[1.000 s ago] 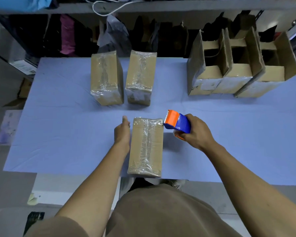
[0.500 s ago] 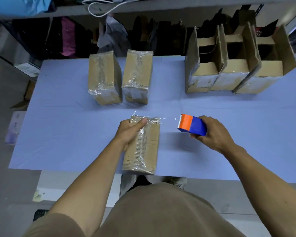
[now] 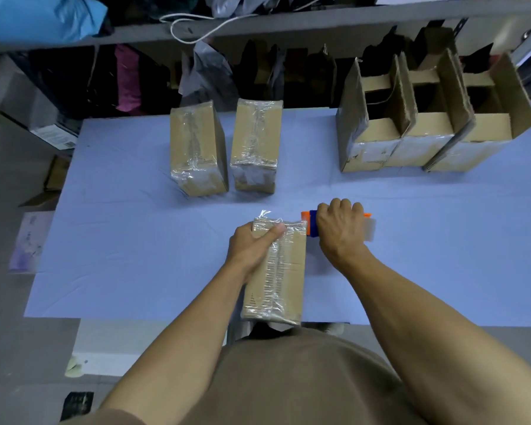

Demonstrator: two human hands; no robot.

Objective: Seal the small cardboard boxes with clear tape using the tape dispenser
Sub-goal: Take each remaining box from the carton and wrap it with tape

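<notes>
I had my left hand [image 3: 253, 248] clamped on the far left corner of the box [image 3: 276, 268] nearest me, thumb [image 3: 272, 234] laid across its taped top and the fingers out of sight down its left side. That box lay lengthwise on the blue table [image 3: 135, 240], its near end at the table's front edge, with clear tape running along the top and a loose tab of tape [image 3: 263, 214] sticking up at the far end.

My right hand [image 3: 341, 230] was closed round the tape dispenser [image 3: 311, 223], knuckles up, holding it just beside the box's far right corner. Its orange and blue nose showed to the left of my fist, next to the box; whether it touched the cardboard I could not tell. The roll of clear tape [image 3: 370, 230] stuck out on the right of my hand.

Further back on the table stood two more taped boxes, the left one [image 3: 198, 148] and the right one [image 3: 256, 145] close beside each other. Off to the right sat a row of open boxes [image 3: 426, 127] with their flaps up, pressed against one another. Behind the table ran a shelf [image 3: 319, 23] with a white cord [image 3: 196, 29] lying on it.
</notes>
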